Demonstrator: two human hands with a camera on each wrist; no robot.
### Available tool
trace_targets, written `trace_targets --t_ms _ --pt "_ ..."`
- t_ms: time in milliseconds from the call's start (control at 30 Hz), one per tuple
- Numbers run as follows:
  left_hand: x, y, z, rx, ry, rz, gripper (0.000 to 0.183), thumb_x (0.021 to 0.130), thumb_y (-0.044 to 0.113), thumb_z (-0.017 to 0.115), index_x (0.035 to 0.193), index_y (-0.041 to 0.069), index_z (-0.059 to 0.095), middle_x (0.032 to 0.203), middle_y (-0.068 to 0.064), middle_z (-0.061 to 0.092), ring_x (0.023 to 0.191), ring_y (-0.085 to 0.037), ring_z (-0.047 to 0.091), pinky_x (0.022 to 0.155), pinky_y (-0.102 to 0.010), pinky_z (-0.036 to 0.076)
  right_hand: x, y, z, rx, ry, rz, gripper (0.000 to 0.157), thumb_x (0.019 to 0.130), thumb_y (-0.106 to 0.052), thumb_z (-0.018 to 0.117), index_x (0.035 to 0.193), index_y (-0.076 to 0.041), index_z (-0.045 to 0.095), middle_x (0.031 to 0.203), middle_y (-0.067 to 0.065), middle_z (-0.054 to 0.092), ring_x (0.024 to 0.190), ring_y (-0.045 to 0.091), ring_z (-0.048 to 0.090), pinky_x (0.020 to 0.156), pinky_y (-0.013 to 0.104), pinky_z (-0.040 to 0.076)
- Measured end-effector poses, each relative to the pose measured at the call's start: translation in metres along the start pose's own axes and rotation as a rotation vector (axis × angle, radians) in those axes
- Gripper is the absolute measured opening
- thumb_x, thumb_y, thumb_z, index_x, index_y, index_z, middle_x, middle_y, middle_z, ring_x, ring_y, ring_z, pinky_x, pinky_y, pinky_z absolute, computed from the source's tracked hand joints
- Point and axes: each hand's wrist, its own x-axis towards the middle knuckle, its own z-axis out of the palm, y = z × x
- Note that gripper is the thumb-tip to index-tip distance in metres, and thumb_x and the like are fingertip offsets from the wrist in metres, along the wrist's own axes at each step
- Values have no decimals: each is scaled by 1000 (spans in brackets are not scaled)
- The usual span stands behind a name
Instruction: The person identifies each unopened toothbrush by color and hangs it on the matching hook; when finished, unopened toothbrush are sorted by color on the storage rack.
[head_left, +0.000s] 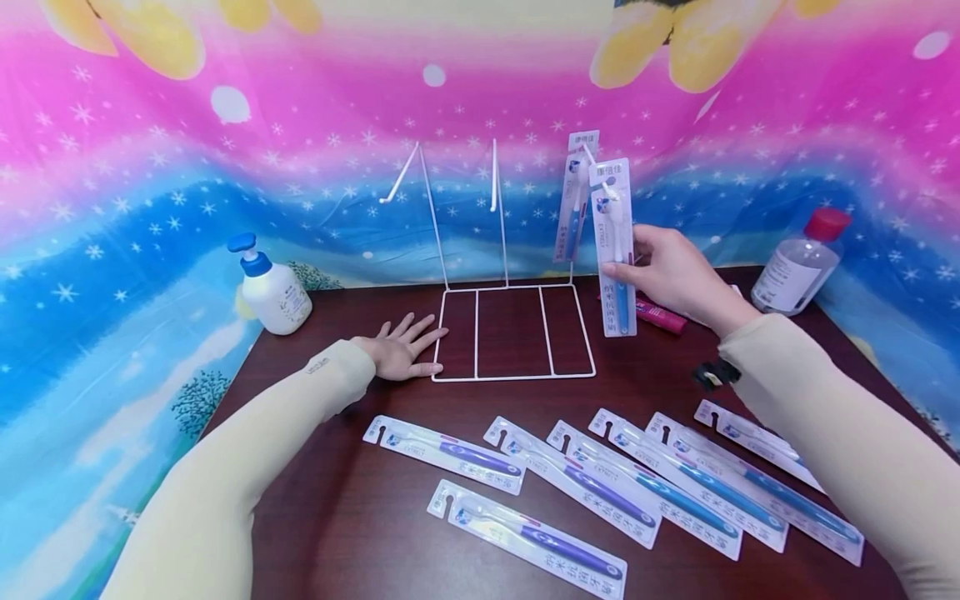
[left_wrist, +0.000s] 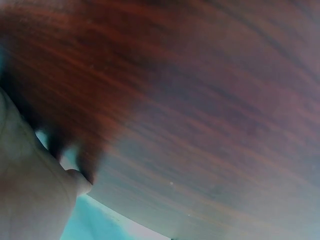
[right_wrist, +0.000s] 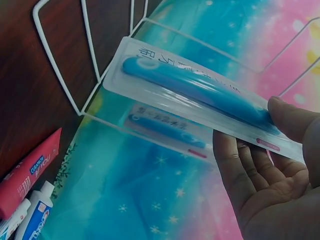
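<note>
My right hand [head_left: 671,271] pinches a packaged blue toothbrush [head_left: 613,250] between thumb and fingers, holding it upright at the right hook of a white wire rack [head_left: 513,378]. The hook's tip shows near the hole at the top of the pack. Behind it, another packaged toothbrush [head_left: 573,200] hangs on the same hook; the right wrist view shows both blue handles, one beyond the other. My left hand [head_left: 401,348] rests palm down on the table with fingers spread, fingertips at the rack's left base wire. Only part of that hand shows in the left wrist view.
Several packaged toothbrushes [head_left: 573,483] with purple or blue handles lie across the front of the table. A white pump bottle [head_left: 276,296] stands at the left, a red-capped clear bottle [head_left: 798,262] at the right. Toothpaste tubes [right_wrist: 32,170] lie beside the rack.
</note>
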Motion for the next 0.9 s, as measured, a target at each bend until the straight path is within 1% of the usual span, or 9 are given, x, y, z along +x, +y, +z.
trace_targets --t_ms 100,233,433,633,900 --pt "0 -1 1 2 -4 -3 80 74 84 16 140 49 -12 150 11 -22 136 -24 -19 104 -57 -1 20 3 2 22 -18 19 62 86 -40 62 138 -14 42 124 13 54 102 31 58 80 49 47" --pt "-1 -2 3 -3 -5 8 80 75 83 17 142 47 -11 150 10 -21 136 -25 -19 104 -57 -1 47 8 6 47 -30 44 60 87 -39 61 138 -14 43 125 13 54 102 29 59 82 47 47" --pt "-1 -1 2 4 3 9 80 75 83 17 141 47 -10 150 10 -20 136 -25 -18 104 -57 -2 74 16 13 77 -25 77 59 88 -34 61 139 -12 41 124 14 55 106 29 58 86 46 45" --pt "0 0 1 -4 10 7 81 75 83 17 142 47 -10 150 10 -20 136 -25 -18 104 -57 -2 89 20 17 92 -23 100 59 89 -32 60 141 -13 39 128 14 53 109 30 55 89 44 43" --pt "2 -2 2 -7 28 15 81 75 83 18 142 47 -9 150 10 -20 136 -26 -18 104 -58 -1 96 22 17 128 -20 128 57 90 -31 59 141 -14 40 129 15 52 112 30 53 93 45 40"
